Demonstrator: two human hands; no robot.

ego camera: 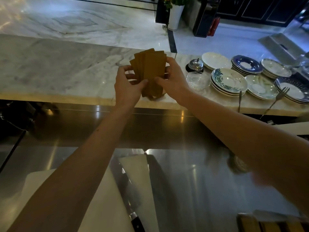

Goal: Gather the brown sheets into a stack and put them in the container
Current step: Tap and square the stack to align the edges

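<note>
Brown sheets (pixel 151 69) fanned out between 2 hands above the marble counter (pixel 58 67)

The sheets are gathered but not squared; their top edges splay like a hand of cards, so the stack looks only partly formed; the left hand (pixel 128 86) pinches the lower left side, thumb in front, and the right hand (pixel 172 81) clasps the right edge, both closed on the sheets and holding them upright over the counter's near edge; no container can be made out with certainty, so the placing step appears still to come; to the right stand stacked plates (pixel 229 81), a glass bowl (pixel 198 80) and a service bell (pixel 195 65); nearer the person, a knife (pixel 133 206) lies on a white board (pixel 103 206).
</note>
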